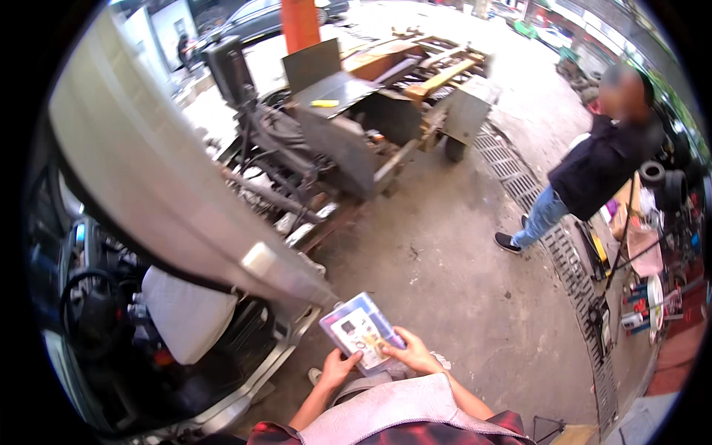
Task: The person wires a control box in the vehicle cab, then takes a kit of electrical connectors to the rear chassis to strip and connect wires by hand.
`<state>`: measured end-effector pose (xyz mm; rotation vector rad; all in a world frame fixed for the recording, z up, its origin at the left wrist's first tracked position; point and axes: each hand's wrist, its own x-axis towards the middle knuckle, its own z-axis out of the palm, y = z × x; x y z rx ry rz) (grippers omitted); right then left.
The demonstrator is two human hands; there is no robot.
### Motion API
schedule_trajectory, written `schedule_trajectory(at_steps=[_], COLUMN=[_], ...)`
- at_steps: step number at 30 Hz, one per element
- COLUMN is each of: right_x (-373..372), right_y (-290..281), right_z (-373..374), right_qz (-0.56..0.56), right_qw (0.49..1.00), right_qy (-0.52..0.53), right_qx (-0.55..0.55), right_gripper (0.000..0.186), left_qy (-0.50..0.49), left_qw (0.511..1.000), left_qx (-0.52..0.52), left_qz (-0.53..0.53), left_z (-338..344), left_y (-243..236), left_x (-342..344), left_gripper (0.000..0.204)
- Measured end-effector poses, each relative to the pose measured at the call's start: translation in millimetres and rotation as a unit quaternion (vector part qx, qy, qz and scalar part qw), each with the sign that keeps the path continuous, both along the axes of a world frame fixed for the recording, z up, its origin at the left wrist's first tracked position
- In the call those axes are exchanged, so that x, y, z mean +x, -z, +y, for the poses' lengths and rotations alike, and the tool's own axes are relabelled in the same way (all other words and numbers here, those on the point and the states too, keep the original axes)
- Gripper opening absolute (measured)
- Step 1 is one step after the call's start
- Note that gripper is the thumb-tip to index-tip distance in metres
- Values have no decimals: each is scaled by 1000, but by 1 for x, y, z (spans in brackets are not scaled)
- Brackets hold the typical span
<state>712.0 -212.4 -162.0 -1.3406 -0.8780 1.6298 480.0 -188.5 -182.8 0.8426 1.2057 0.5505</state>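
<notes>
A flat, clear-and-blue plastic case (pixel 361 320) with a printed picture insert is held in front of my body, tilted. My left hand (pixel 340 367) grips its lower left corner, thumb on the face. At its right side my right hand (pixel 410 352) is closed round the edge, thumb lying across the printed insert. What the case contains cannot be made out. Just left of the case is the lower end of a pale vehicle's body panel (pixel 259 256).
On my left, the open vehicle shows a grey seat (pixel 182 308) and a steering wheel (pixel 93 297). A stripped truck chassis (pixel 348 141) stands ahead. A person (pixel 604 152) in dark top and jeans stands right, by a drain grate (pixel 567 267). Tyres (pixel 671 189) and tools line the far right.
</notes>
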Motion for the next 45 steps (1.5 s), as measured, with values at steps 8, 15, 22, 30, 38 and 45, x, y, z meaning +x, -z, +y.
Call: schedule_trajectory(at_steps=[8, 15, 22, 30, 38, 45], right_x=[136, 164, 201, 211, 245, 248], right_y=[-26, -67, -105, -204, -209, -219], right_z=[47, 168, 301, 445, 601, 743], right_qz=[-49, -86, -114, -224, -22, -85], right_qw=[978, 975, 950, 925, 980, 932], right_qy=[195, 201, 257, 171, -66, -298], right_qx=[51, 40, 134, 255, 188, 191], right_gripper=[59, 42, 36, 46, 44, 48], left_qy=[98, 47, 42, -64, -210, -282], left_qw=[993, 993, 965, 917, 936, 934], left_qx=[59, 108, 260, 390, 267, 215], left_qz=[-24, -5, -22, 53, -95, 46], left_z=[104, 223, 376, 476, 570, 603], left_y=[-41, -64, -136, -202, -230, -241], left_x=[164, 203, 251, 242, 206, 208], left_gripper=[40, 37, 40, 46, 61, 44])
